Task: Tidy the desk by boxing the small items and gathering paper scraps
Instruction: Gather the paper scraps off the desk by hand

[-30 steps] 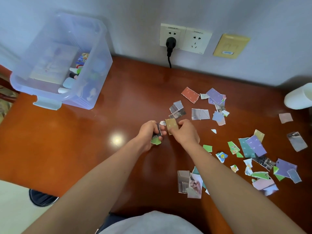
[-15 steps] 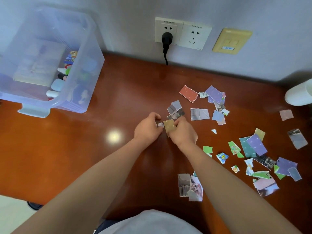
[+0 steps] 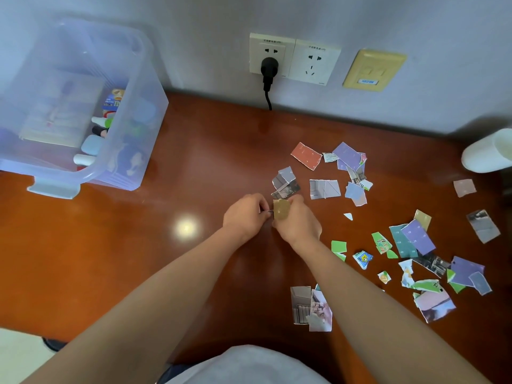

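My right hand [image 3: 297, 221] pinches a tan paper scrap [image 3: 281, 209] upright over the middle of the brown desk [image 3: 194, 167]. My left hand [image 3: 245, 216] is closed beside it, thumb and fingers gripping thin scraps at the tan piece's left edge; what it holds is mostly hidden. Several coloured paper scraps lie loose to the right: a red one [image 3: 306, 156], a grey folded pile [image 3: 285, 184], a purple one [image 3: 418, 236]. A clear plastic box [image 3: 133, 151] with small items inside stands at the far left.
Wall sockets with a black plug [image 3: 268, 69] and cord sit behind the desk. A white cylinder [image 3: 486, 153] stands at the right edge. Two photo scraps [image 3: 311, 309] lie close to my right forearm. The desk's front left corner ends above the pale floor [image 3: 16, 353].
Both hands have drawn closer together and slightly away from me. The green scrap seen in the left hand a second ago is now hidden in its fist.
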The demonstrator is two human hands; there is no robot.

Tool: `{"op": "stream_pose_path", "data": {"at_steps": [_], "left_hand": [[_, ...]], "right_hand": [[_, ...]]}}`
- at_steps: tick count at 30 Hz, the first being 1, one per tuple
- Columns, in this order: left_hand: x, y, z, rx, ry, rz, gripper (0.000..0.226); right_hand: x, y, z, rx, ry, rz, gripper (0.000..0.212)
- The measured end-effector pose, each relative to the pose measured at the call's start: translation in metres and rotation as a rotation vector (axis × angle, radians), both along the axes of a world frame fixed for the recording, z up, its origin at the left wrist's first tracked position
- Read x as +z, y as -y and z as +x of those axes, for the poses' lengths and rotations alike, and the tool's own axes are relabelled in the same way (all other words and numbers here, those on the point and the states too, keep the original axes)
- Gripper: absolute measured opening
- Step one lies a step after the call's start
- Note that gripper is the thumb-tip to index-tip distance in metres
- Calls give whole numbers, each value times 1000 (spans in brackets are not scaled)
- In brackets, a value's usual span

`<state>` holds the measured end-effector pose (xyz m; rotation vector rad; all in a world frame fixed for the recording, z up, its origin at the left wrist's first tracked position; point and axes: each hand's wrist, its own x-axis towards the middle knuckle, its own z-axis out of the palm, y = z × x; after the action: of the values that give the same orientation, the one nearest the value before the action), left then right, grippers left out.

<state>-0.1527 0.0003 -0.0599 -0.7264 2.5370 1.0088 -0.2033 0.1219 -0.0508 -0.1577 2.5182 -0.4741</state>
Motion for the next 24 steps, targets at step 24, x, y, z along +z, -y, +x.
{"op": "stream_pose_path", "data": {"at_steps": [24], "left_hand": [[33,-9,-55,620,-80,765,10]], "right_hand": [[31,-18,-65,-705,524,-797,21]]}}
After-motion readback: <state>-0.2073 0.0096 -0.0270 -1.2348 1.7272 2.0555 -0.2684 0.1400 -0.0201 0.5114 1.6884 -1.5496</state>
